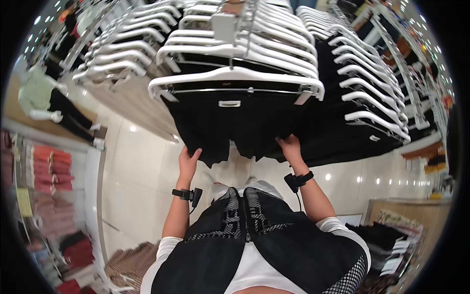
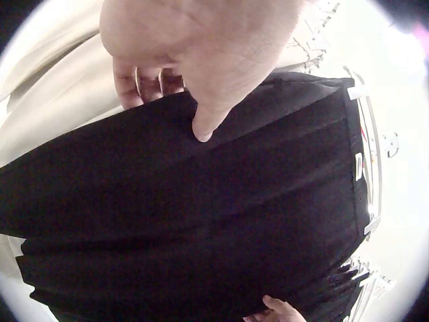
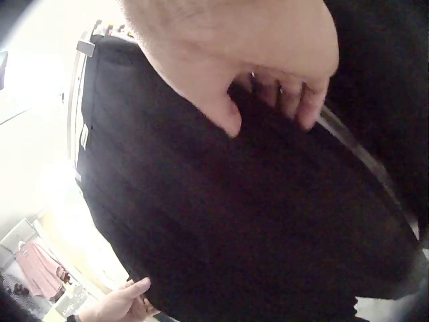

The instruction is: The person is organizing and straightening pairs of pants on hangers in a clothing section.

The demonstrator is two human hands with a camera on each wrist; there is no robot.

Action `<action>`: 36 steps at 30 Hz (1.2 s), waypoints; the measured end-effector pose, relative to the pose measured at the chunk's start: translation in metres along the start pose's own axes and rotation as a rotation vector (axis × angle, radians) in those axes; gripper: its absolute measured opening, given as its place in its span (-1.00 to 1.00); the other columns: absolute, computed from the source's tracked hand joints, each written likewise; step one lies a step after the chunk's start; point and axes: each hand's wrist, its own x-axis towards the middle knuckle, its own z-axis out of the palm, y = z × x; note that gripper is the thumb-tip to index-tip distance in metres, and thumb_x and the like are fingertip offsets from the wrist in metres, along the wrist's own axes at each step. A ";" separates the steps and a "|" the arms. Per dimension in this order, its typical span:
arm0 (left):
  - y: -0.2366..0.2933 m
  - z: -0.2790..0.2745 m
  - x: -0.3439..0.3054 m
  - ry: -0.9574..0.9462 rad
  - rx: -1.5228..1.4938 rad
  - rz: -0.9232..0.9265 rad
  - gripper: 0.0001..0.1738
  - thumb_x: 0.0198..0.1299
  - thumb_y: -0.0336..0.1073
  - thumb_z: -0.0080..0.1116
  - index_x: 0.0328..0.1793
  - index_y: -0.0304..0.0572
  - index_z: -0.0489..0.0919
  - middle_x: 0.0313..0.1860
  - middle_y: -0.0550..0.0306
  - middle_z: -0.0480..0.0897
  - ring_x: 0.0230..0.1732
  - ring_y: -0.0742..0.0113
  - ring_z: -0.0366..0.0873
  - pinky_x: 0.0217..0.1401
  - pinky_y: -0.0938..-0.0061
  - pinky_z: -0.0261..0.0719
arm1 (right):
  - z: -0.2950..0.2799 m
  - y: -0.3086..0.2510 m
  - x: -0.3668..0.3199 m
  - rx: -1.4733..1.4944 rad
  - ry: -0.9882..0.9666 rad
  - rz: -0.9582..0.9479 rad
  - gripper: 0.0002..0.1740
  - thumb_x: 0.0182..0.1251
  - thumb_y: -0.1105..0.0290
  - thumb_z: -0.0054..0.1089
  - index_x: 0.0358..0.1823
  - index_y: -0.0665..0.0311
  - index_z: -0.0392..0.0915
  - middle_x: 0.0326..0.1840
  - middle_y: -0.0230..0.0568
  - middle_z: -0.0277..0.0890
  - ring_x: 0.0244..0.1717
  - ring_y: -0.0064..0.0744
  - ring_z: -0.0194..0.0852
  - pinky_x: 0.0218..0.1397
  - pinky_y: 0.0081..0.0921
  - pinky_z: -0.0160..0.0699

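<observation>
Black shorts or trousers [image 1: 235, 117] hang by clips from a white hanger [image 1: 235, 74] at the front of the middle rack, a small white label at the waistband. My left hand [image 1: 189, 159] grips their left edge, thumb on the front and fingers behind, as the left wrist view shows with the hand [image 2: 201, 54] over the black fabric [image 2: 201, 194]. On the opposite edge my right hand [image 1: 291, 148] holds the cloth; in the right wrist view this hand [image 3: 248, 60] has its thumb on the front of the fabric [image 3: 221, 201] and its fingers curled behind.
More white hangers [image 1: 374, 105] with black garments stand to the right, and beige garments [image 1: 132, 103] hang at the left. A mannequin [image 1: 41, 98] stands far left above shelves of folded pink clothes [image 1: 51, 169]. Tiled floor [image 1: 132, 171] shows below the racks.
</observation>
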 end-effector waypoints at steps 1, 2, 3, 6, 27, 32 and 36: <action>-0.006 -0.005 -0.009 0.014 0.031 -0.042 -0.69 0.45 -0.37 0.30 0.20 -0.45 0.63 -0.02 0.09 0.78 -0.01 0.41 0.70 0.13 0.47 0.63 | 0.005 0.007 0.004 0.046 0.012 -0.035 -0.70 0.38 0.39 0.37 0.04 0.44 0.64 -0.06 -0.19 0.77 -0.03 -0.43 0.72 0.10 -0.44 0.62; -0.012 -0.012 -0.017 0.024 0.060 -0.086 -0.70 0.45 -0.37 0.30 0.18 -0.44 0.64 -0.05 0.11 0.78 -0.04 0.43 0.69 0.11 0.48 0.63 | 0.015 0.020 0.008 0.159 0.036 -0.104 -0.69 0.37 0.40 0.37 0.06 0.42 0.64 -0.07 -0.17 0.79 -0.05 -0.43 0.73 0.08 -0.44 0.62; -0.015 -0.014 -0.025 0.031 0.085 -0.130 -0.72 0.45 -0.37 0.31 0.16 -0.43 0.66 -0.07 0.13 0.79 -0.06 0.45 0.69 0.09 0.49 0.63 | 0.021 0.030 0.010 0.273 0.062 -0.171 -0.68 0.35 0.41 0.36 0.08 0.39 0.65 -0.07 -0.14 0.80 -0.07 -0.43 0.74 0.06 -0.43 0.63; -0.002 -0.016 -0.039 0.076 0.120 -0.185 -0.73 0.49 -0.36 0.27 0.16 -0.43 0.68 -0.01 0.13 0.78 0.01 0.47 0.67 0.14 0.52 0.59 | 0.029 0.043 0.016 0.200 0.037 -0.134 -0.71 0.37 0.41 0.34 0.05 0.43 0.66 -0.09 -0.16 0.80 -0.02 -0.40 0.74 0.10 -0.39 0.61; 0.011 -0.091 0.012 -0.484 -0.348 -0.558 -0.56 0.31 -0.36 0.22 0.29 -0.34 0.65 0.19 0.13 0.74 0.32 0.31 0.57 0.46 0.35 0.38 | 0.076 0.015 -0.044 0.405 0.159 0.162 -0.91 0.18 0.52 0.28 -0.31 0.40 0.65 -0.32 -0.33 0.67 -0.24 -0.52 0.57 -0.07 -0.49 0.49; 0.040 -0.112 0.063 -0.605 -0.282 -0.559 -0.56 0.38 -0.27 0.18 0.30 -0.36 0.65 0.24 0.10 0.73 0.25 0.26 0.62 0.40 0.33 0.45 | 0.097 -0.002 -0.052 0.404 0.260 0.241 -0.80 0.29 0.52 0.22 -0.08 0.40 0.66 -0.12 -0.30 0.72 -0.07 -0.47 0.63 0.11 -0.45 0.52; -0.022 -0.123 0.079 -0.617 0.220 -0.499 -0.56 0.41 -0.27 0.20 0.28 -0.45 0.65 0.10 0.08 0.78 0.11 0.32 0.66 0.27 0.37 0.54 | 0.122 -0.012 -0.084 0.424 0.347 0.254 -0.68 0.30 0.54 0.23 0.08 0.44 0.63 0.03 -0.23 0.73 0.06 -0.41 0.65 0.22 -0.42 0.54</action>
